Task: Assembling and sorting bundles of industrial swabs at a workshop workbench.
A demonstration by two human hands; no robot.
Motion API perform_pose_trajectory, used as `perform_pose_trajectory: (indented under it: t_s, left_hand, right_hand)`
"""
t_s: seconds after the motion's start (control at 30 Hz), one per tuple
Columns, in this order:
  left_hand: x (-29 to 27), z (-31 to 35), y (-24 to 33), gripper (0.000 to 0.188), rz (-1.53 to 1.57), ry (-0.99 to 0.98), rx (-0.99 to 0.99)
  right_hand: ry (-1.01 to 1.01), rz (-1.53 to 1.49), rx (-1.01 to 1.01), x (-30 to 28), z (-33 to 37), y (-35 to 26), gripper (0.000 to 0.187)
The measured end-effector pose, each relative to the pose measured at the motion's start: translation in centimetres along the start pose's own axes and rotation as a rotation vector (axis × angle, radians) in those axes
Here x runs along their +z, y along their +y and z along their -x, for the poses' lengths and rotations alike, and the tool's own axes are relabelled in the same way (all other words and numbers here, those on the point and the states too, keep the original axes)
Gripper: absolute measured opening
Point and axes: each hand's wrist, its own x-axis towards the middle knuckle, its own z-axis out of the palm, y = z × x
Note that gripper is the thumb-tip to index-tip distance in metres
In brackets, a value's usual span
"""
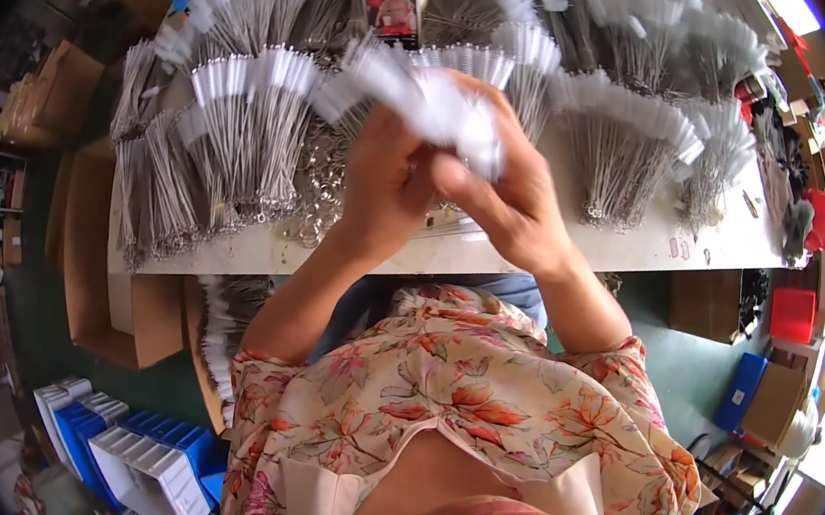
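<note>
Above the near edge of the table, both hands are raised and close together, smeared a little by motion. A bunch of small white-bristled wire brushes (438, 109) is between them, its bristle heads blurred. My left hand (381, 179) is closed around the lower part of the bunch, where the wire handles are hidden by the fingers. My right hand (519, 198) curls around the bristle heads from the right, its thumb crossing toward the left hand. Loose metal rings (319, 187) lie on the table just left of my left hand.
Bundles of similar brushes (251, 120) cover the white table (473, 254), with more brushes (634, 160) at the right. A phone (391, 2) stands at the back. Cardboard boxes (109, 276) and blue and white bins (150, 461) are left; a red container (794, 315) is right.
</note>
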Motion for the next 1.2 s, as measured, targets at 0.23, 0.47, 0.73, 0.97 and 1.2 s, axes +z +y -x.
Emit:
perform_pose_trajectory:
  t_s: [0.23,0.47,0.73,0.97,1.2]
  left_hand:
    - [-1.4,3.5,-0.7,0.021,0.202,0.025,0.228]
    - [-2.3,5.1,-0.6,0.031,-0.318,0.031,0.344]
    - [-4.6,4.3,0.1,0.127,0.369,-0.477,-0.068]
    - [-6.3,6.1,0.0,0.018,0.223,-0.217,-0.102]
    - [-2.9,10.6,-0.9,0.032,-0.058,-0.059,-0.217]
  right_hand:
    - [0.189,-0.589,0.564,0.8,2.9,3.5,0.028]
    - [0.19,-0.998,0.597,0.4,2.5,3.6,0.021]
    - [-0.422,0.081,0.539,2.7,2.6,0.8,0.013]
    - [-0.404,-0.174,0.735,1.9,3.8,1.3,0.014]
    - [-0.551,0.559,0.684,-4.0,9.6,2.2,0.009]
